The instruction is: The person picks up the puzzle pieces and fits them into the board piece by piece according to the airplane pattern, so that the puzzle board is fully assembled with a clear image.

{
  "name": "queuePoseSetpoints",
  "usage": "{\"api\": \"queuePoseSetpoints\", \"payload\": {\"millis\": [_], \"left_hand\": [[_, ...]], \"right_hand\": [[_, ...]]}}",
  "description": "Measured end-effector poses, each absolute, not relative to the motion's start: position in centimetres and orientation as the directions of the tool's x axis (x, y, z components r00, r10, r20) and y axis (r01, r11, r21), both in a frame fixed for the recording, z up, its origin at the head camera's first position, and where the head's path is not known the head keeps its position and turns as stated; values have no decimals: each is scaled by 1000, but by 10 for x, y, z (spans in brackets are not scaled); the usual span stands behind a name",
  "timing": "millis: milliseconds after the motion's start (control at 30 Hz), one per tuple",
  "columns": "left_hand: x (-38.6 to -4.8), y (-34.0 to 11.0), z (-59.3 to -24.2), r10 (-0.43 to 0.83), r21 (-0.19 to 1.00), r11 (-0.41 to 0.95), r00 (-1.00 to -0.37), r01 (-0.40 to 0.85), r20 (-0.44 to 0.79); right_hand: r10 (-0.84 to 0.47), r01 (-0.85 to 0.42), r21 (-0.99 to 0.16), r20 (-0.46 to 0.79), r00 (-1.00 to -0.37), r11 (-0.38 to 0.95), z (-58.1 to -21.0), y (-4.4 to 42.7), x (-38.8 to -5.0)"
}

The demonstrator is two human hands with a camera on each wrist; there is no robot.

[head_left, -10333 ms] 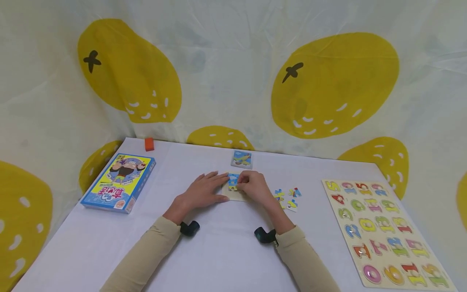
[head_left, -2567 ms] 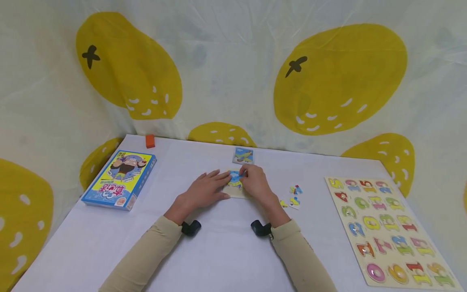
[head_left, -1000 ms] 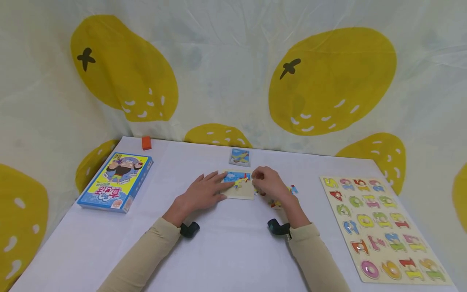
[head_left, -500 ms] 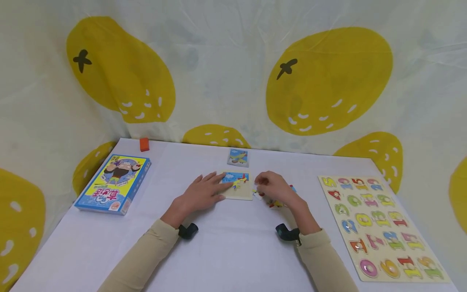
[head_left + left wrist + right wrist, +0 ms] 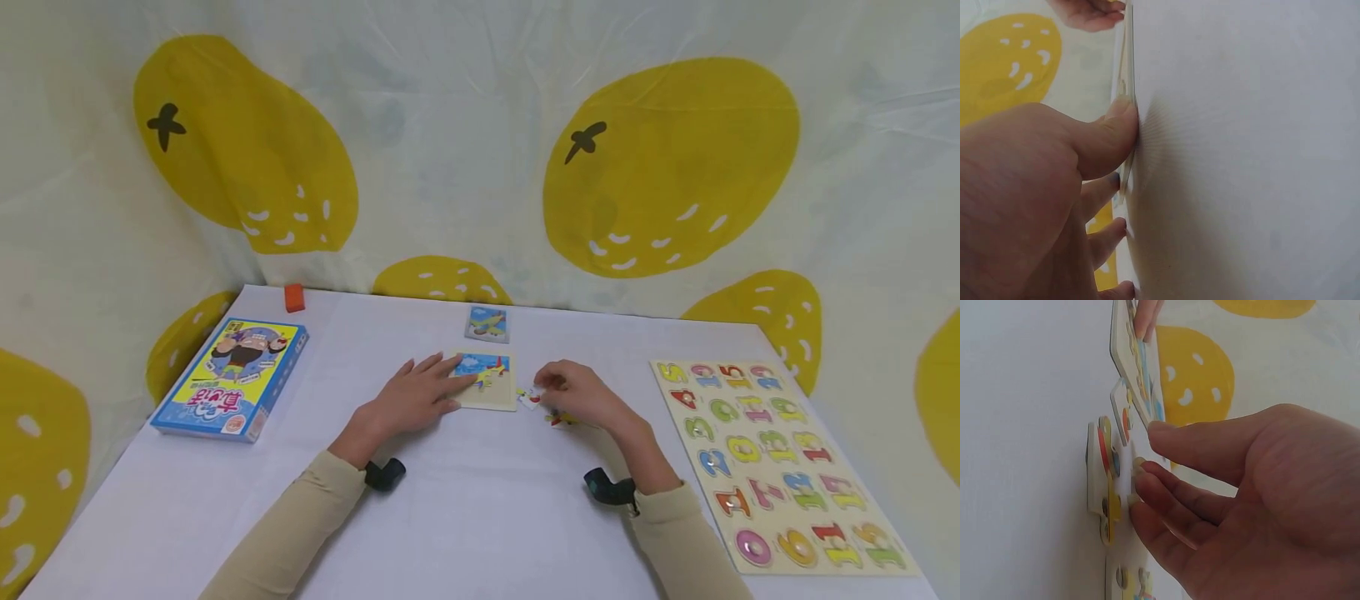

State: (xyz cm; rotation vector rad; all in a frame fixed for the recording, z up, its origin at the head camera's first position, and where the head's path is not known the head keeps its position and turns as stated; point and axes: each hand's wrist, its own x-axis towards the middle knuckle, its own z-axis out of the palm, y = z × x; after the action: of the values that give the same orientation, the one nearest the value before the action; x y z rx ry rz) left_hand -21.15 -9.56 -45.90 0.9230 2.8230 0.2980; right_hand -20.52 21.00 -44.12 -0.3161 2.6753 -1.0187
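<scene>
My left hand (image 5: pixel 408 402) lies spread at the left side of a small jigsaw board (image 5: pixel 492 400). Its thumb (image 5: pixel 1121 125) presses the near edge in the left wrist view. Joined blue sky pieces with some yellow and red fill the board's upper part; the lower part is bare. Just right of the board my right hand (image 5: pixel 588 400) hovers low, thumb and fingers apart with nothing between them. Beneath its fingertips are a loose puzzle piece (image 5: pixel 529 398) and more loose yellow and red pieces (image 5: pixel 1105 481), some overlapping and partly hidden by the hand.
Behind the board lies a small aeroplane picture card (image 5: pixel 487 324). A blue and yellow game box (image 5: pixel 232 375) is at left, with an orange block (image 5: pixel 294 297) near the back edge. A wooden number board (image 5: pixel 772 467) occupies the right side.
More pieces, including yellow and red ones, now sit in the board. Loose pieces have shifted closer to its right edge. Lately my right hand has drawn rightward off them; the left stays put.
</scene>
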Motion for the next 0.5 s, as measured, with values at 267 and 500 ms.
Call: {"api": "queuePoseSetpoints", "payload": {"millis": [267,500], "left_hand": [[-211,-97,-459,586,249,797,-804,549,-101],[-212,-96,-460,587,267,793,-803,547,-98]], "right_hand": [[-307,-113,-657,-189,-933,746,-436,223,-201],[-324,-135,-640,-187,-927,757,-429,235,-199]]}}
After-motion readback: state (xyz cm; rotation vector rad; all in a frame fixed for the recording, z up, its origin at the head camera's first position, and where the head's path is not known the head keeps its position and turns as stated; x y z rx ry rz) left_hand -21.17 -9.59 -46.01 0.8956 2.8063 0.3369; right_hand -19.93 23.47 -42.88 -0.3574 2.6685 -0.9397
